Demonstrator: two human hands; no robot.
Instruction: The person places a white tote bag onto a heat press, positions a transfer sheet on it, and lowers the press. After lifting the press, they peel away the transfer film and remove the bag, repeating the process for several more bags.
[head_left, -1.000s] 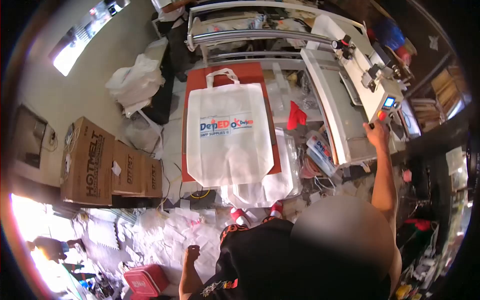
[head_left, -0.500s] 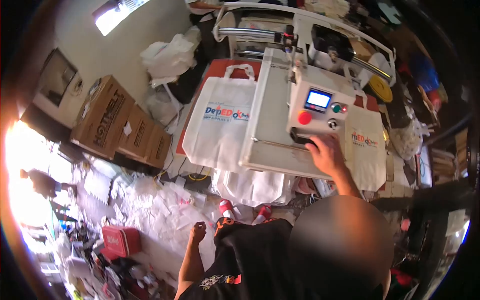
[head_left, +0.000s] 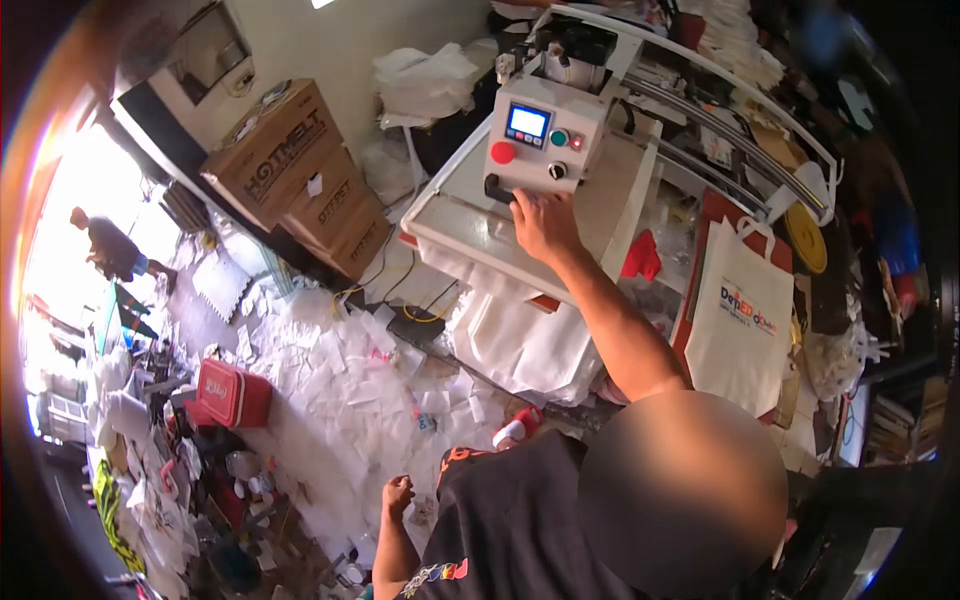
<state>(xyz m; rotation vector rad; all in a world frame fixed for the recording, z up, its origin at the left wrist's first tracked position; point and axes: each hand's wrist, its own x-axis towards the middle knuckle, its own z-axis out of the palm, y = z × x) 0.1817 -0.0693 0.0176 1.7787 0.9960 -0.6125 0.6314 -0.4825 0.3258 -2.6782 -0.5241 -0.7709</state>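
Note:
My right hand (head_left: 545,225) is closed at the black handle (head_left: 500,190) on the front of a heat press (head_left: 545,135). The control box has a lit screen, a red button and a green button. Under the flat press plate (head_left: 470,225), the left station is covered, and white fabric shows below its edge. On the red right-hand pad (head_left: 690,290) lies a white tote bag (head_left: 740,320) with blue, red and orange print. My left hand (head_left: 398,493) hangs low beside my body, fingers curled; whatever they may hold cannot be made out.
Several brown cartons (head_left: 275,155) are stacked along the wall at left. Paper scraps (head_left: 340,400) cover the floor, with a red cooler box (head_left: 232,393) among them. White bags (head_left: 525,345) hang below the press. Another person (head_left: 110,245) stands by the bright doorway.
The press head has slid left along its rails with my right hand at the handle, now covering the left bag. The right bag shows fully. My view has turned.

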